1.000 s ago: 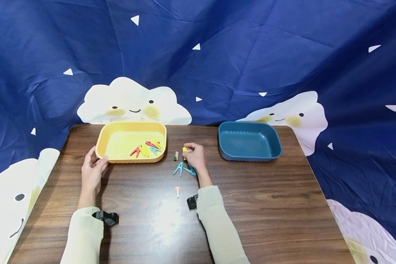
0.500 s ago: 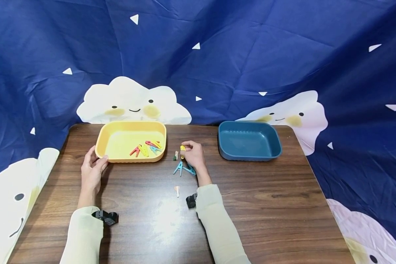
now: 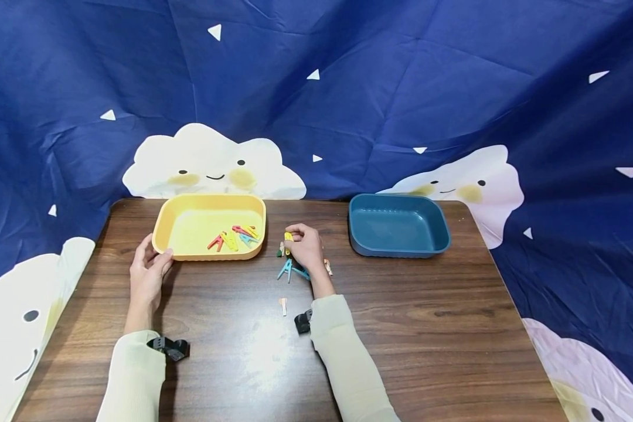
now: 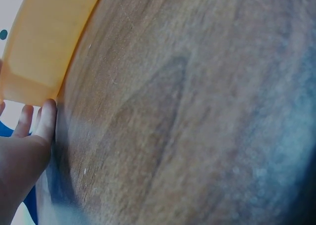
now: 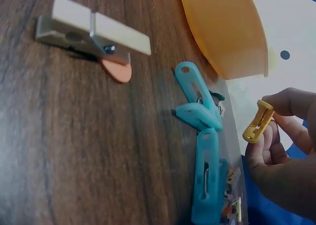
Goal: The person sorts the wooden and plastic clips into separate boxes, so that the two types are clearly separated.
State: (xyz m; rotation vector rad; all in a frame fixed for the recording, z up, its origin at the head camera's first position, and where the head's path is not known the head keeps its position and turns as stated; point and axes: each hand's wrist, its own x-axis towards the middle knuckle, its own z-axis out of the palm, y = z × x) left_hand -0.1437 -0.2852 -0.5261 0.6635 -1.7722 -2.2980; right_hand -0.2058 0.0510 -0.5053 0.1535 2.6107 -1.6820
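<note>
My right hand (image 3: 306, 249) pinches a small yellow clothespin (image 5: 259, 122) between thumb and fingertips, above the table and just right of the yellow tray (image 3: 190, 256). Below it lie two blue clothespins (image 5: 207, 178) and, further left, a wooden clothespin with a green piece (image 3: 281, 251). My left hand (image 3: 146, 278) touches the near left corner of the yellow tray, fingers along the outside and thumb at the front. Inside that tray lie several red, yellow and blue clothespins (image 3: 229, 241).
A dark blue tray (image 3: 399, 254) stands at the right back of the wooden table (image 3: 427, 328). Nearer me lies a wooden clothespin with an orange piece (image 3: 283, 305). Another small wooden one (image 3: 327, 266) shows beside my right wrist. A blue cloth (image 3: 348, 117) hangs behind.
My right hand has moved a little left with the yellow clothespin, towards the yellow tray. A wooden clothespin now shows right of my wrist. The left hand has stayed put.
</note>
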